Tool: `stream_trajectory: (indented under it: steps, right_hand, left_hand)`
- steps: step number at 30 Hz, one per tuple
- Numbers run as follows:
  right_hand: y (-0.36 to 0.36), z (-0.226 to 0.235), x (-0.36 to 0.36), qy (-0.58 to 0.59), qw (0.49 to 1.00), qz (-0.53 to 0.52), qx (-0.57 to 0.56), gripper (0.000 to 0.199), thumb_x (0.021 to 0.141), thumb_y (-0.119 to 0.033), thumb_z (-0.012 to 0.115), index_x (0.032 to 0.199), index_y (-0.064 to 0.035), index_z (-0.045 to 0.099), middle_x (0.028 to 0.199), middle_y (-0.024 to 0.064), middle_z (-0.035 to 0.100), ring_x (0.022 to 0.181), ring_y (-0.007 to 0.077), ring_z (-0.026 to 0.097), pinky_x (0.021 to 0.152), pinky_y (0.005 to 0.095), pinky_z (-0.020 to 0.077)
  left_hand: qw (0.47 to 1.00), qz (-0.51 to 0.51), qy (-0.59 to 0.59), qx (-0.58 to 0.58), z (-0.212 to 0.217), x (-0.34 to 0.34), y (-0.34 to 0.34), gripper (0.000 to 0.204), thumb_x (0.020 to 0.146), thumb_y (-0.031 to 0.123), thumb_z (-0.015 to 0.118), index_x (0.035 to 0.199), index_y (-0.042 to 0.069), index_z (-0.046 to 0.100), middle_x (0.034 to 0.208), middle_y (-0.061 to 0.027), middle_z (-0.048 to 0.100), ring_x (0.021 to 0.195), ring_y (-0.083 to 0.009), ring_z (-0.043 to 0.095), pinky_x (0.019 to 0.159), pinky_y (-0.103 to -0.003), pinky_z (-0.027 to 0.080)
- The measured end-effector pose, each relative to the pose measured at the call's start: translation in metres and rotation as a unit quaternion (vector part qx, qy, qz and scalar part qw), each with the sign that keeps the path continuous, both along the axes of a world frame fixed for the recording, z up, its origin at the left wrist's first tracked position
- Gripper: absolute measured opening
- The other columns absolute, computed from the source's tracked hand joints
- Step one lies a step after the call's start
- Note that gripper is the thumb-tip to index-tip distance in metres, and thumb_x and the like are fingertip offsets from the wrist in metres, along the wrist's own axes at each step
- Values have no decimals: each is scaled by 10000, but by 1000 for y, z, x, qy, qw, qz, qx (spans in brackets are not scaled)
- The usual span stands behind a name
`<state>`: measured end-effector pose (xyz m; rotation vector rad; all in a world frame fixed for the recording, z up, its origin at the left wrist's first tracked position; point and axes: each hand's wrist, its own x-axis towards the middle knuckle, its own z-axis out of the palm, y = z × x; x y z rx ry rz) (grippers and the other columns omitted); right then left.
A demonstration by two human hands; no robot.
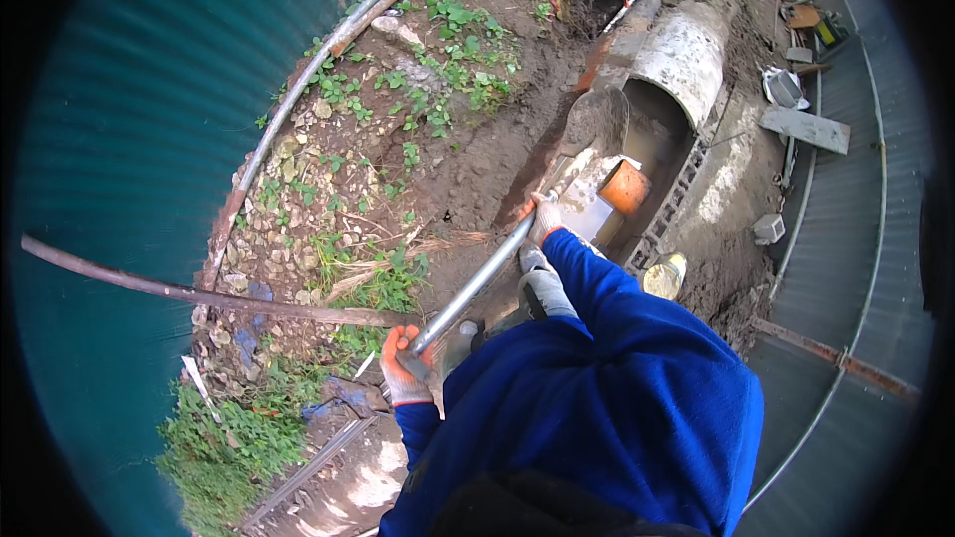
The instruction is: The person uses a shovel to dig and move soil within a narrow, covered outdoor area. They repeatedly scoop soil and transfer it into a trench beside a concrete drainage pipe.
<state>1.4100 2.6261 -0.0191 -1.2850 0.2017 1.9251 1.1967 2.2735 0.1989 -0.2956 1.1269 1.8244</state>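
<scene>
Both my hands grip a long-handled shovel with a silvery metal shaft [477, 280], slanting from lower left to upper right. My left hand [402, 366], in an orange-and-white work glove, is closed round the near end of the shaft. Farther up, my right hand [543, 220], gloved alike, wraps the shaft with the arm stretched forward. Beyond it, the shovel's mud-coated blade [595, 121] lies against the muddy trench side, by the mouth of a pale round pipe [684, 60]. An orange block-like piece [625, 187] sits in the trench past my right hand.
Brown trench water [652, 129] lies at the pipe mouth, beside a row of perforated bricks [676, 194]. A yellowish bucket [665, 276] stands right of me. A wooden pole [219, 299] juts in from the left. Green sheeting [129, 139] and a grey corrugated wall [895, 209] flank the site.
</scene>
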Motion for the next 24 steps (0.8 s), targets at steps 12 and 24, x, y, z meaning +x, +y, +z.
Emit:
stream_trajectory:
  steps: [12,24]
  right_hand:
    - [-317,20,15,-3,984,-104,-147,260,1007,-222,643,805,-76,574,648,76,568,588,259,592,688,424,607]
    - [-474,35,160,50,904,-423,-39,338,1041,-316,532,767,-118,528,607,47,514,584,248,533,570,383,471]
  left_hand:
    - [953,-243,180,-20,81,-73,-162,312,911,103,706,1179,-12,595,702,-41,535,803,-303,720,1003,-583,538]
    - [428,-766,398,267,163,164,-58,328,854,236,787,1096,38,688,913,-123,747,833,-196,733,779,-356,581]
